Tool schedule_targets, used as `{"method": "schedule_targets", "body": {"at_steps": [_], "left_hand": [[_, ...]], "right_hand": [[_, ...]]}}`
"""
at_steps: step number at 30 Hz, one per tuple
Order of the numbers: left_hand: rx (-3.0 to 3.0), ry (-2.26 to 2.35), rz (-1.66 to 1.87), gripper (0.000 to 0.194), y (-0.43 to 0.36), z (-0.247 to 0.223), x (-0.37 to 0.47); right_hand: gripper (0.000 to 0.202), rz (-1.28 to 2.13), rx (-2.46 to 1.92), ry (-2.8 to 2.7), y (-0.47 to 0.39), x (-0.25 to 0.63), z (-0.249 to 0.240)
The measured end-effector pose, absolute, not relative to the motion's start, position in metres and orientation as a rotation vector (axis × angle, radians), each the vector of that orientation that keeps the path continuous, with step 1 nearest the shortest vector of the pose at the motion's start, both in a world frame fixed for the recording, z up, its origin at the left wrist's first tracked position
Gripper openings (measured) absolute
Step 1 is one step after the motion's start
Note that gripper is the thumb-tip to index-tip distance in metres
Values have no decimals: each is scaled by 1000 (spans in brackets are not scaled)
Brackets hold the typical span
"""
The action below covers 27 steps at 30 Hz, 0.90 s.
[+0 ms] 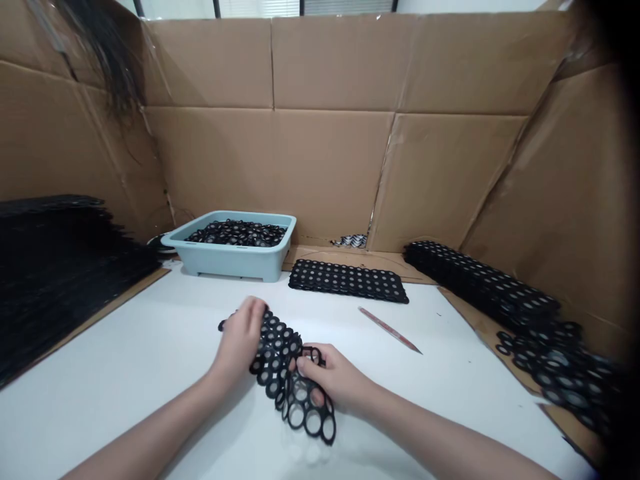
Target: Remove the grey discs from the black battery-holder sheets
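Observation:
A flexible black sheet of joined rings [276,340] lies over the white tabletop, its near right end bent up. My left hand [241,335] is closed over the sheet's far left part, its fingertips partly hidden. The bent end is pinched between the thumb and fingers of my right hand [333,377], and some fingers show through the rings. Behind my hands a flat black ring panel [349,280] rests on the table. A reddish pointed strip [390,330], perhaps a pen or blade, lies to the right of the held sheet.
A light blue basin [233,260] full of black ring pieces stands at the back left. Dark sheets form a tall stack [65,267] at far left. On the right are stacked ring panels [480,280] and loose ring pieces [560,367]. Cardboard walls [330,153] enclose the table.

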<state>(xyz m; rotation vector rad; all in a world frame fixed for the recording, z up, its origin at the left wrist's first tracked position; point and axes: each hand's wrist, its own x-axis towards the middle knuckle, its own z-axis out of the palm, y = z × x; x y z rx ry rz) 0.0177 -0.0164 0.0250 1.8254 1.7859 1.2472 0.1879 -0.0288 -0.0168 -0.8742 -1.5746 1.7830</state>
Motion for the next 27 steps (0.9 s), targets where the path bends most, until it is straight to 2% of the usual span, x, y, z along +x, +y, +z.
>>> {"method": "schedule_targets", "body": {"at_steps": [7, 16, 20, 27], "left_hand": [[1990, 1486, 801, 21, -45, 15, 48], [1889, 1237, 597, 19, -49, 26, 45], [1825, 1234, 777, 20, -36, 25, 35], [1272, 1180, 1018, 27, -23, 23, 32]], "right_hand": [[23, 1710, -834, -1447, -32, 182, -25], [18, 1674, -865, -1496, -37, 185, -22], [14, 1697, -853, -1450, -36, 183, -16], [10, 1636, -831, -1419, -31, 179, -13]]}}
